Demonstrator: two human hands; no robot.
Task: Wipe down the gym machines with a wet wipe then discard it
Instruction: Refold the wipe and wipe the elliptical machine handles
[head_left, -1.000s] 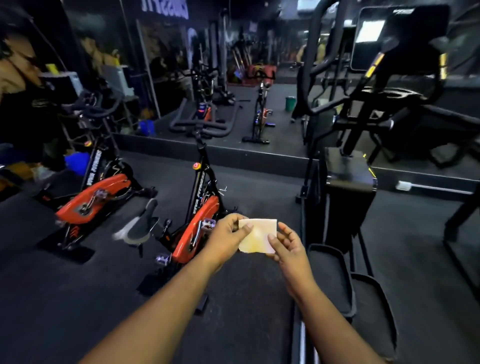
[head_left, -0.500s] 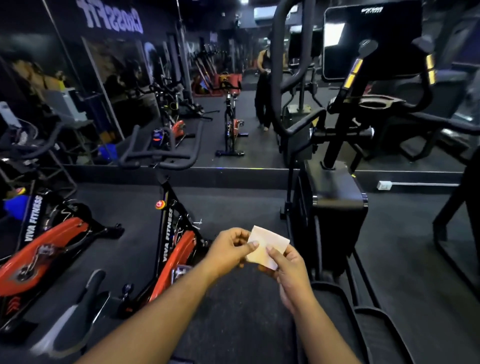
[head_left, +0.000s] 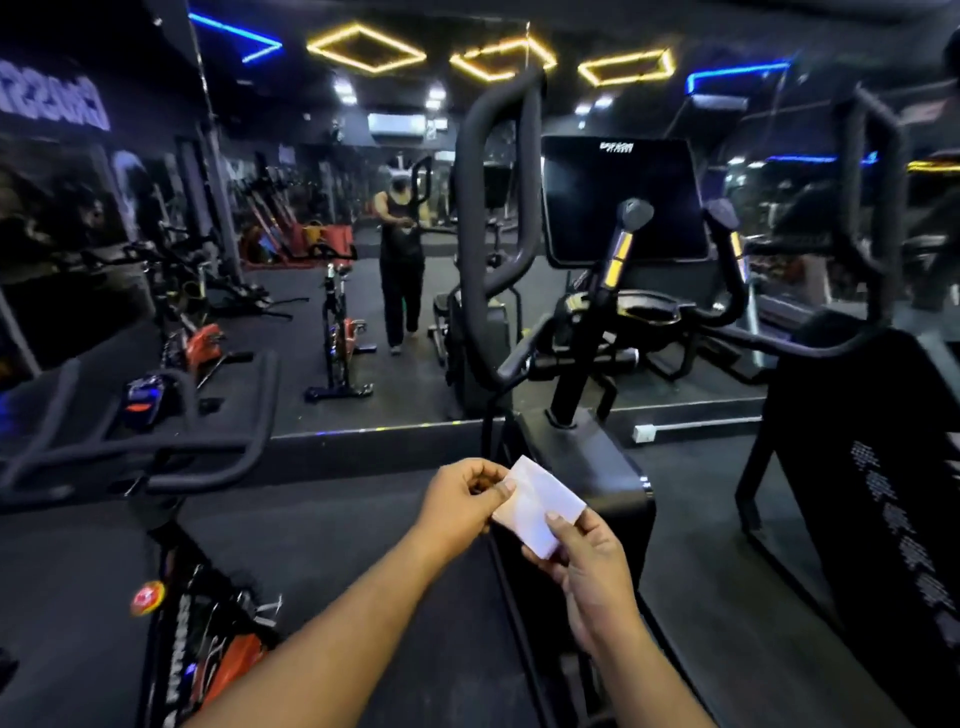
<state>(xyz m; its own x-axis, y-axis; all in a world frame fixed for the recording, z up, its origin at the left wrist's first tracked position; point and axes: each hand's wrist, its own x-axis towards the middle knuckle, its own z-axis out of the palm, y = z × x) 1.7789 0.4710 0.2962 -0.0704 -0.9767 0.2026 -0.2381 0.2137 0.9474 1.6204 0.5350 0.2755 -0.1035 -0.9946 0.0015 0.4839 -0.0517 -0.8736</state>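
Elliptical trainer (head_left: 582, 364), the largest machine in view, stands directly ahead, its dark console screen (head_left: 621, 200) and curved handles upright before a wall mirror (head_left: 363, 234). Spin bike (head_left: 171, 519) stands to the left, its handlebar level with the hands. Both hands are raised in front of the trainer's base housing and share the wet wipe (head_left: 537, 506), a small, pale, folded rectangle held in the air, touching no machine. Left hand (head_left: 460, 501) pinches the wipe's left edge between thumb and curled fingers; right hand (head_left: 589, 566) pinches its lower right corner. Judged progress: the wipe appears ready, not yet applied; wiping of the machines and discarding remain.
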